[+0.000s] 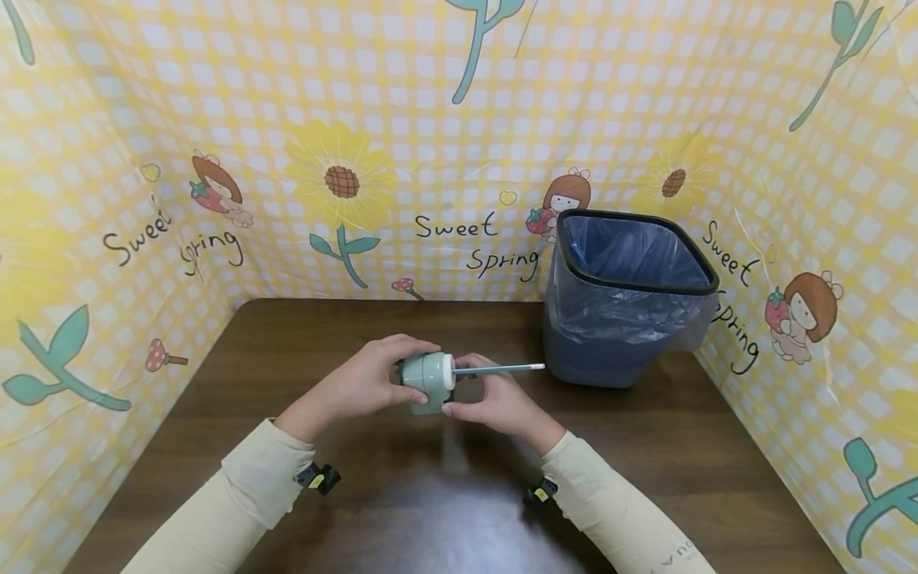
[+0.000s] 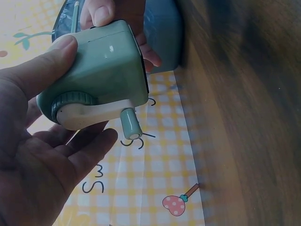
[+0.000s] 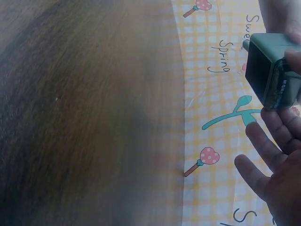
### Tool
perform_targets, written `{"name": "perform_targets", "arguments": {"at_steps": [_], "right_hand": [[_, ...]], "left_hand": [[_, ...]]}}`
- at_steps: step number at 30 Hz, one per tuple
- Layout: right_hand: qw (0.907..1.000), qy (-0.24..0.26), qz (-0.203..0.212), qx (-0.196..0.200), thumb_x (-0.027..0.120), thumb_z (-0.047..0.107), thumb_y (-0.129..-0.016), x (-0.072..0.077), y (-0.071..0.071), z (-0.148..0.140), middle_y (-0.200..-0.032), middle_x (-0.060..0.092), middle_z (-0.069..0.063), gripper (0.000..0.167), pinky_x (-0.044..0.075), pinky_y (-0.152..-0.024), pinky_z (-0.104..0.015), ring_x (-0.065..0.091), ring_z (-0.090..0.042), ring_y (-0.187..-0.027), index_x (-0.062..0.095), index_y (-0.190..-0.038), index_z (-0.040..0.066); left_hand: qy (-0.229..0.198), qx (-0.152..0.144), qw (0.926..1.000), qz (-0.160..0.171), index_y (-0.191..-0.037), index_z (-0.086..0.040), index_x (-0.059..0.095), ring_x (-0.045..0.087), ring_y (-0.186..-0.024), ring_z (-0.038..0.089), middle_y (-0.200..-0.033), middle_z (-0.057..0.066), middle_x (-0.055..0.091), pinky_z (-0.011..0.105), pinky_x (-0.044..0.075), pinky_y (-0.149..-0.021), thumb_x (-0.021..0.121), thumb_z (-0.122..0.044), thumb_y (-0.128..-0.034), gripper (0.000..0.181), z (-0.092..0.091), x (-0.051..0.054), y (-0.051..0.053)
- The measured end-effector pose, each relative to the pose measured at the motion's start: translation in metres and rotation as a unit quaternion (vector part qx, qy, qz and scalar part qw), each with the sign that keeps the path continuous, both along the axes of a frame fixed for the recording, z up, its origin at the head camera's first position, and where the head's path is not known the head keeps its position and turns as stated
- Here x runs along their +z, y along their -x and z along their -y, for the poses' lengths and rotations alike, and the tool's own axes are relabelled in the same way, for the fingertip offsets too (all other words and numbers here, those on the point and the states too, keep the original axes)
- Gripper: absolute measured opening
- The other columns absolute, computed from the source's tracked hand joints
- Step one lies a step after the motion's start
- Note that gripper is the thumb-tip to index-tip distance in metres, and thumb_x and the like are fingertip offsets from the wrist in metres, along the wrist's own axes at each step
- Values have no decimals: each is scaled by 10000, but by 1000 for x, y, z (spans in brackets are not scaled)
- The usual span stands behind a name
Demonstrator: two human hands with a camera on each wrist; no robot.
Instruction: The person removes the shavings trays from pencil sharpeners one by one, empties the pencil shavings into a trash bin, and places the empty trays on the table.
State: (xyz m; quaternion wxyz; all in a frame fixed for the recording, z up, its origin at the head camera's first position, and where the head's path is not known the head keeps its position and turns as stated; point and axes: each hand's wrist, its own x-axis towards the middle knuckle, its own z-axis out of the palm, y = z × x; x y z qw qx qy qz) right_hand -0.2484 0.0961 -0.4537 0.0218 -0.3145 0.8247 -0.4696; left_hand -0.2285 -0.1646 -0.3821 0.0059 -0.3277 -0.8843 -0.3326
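Yellow-checked cloth [image 1: 402, 104] hangs behind the lined bin [image 1: 598, 359] on a brown table [image 1: 402, 518]. Left of the bin, a green sharpener [image 1: 425, 381] is held aloft, its pencil [image 1: 502, 368] pointing binward. The left hand [image 1: 362, 379] curls around the sharpener; the right hand [image 1: 505, 405] pinches its edge, other fingers spread.

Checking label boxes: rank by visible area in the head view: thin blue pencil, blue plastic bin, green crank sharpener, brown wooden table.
1. Table
2. Bin
3. Sharpener
4. Pencil (longer than the sharpener, but far thinner)
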Motion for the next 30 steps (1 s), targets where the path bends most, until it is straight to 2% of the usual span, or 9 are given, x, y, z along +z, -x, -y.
{"name": "perform_targets", "arguments": {"at_steps": [4,12,19,30], "right_hand": [[10000,5,35,-8,844,406,-845,0,1,0,-1251,604,101,542,471,-1032,-488,594,-280,-1199,602,-1304,250],[9999,97,65,-32,854,400,-834,-2,1,0,-1246,611,80,544,454,-1041,-598,589,-318,-1210,612,-1291,229],[9998,113,121,-53,858,382,-830,0,1,-1,-1257,613,66,556,446,-1040,-614,580,-372,-1224,611,-1303,226],[9999,17,97,-75,859,400,-825,2,1,-3,-1256,617,86,559,451,-1051,-579,587,-303,-1229,617,-1302,239]], "left_hand": [[28,29,10000,17,-1411,-251,601,600,-1073,157,-1304,-47,618,359,539,-843,896,-302,-798,682,-1,0,1],[21,57,10000,-24,-1405,-258,607,599,-1079,153,-1309,-55,620,367,538,-860,897,-315,-796,677,0,-2,1],[12,55,10000,1,-1413,-270,602,602,-1073,150,-1306,-59,617,359,539,-846,895,-319,-798,683,-1,-1,2],[-30,30,10000,14,-1409,-272,605,606,-1076,157,-1312,-55,616,359,545,-838,898,-311,-797,680,-1,-2,1]]}}
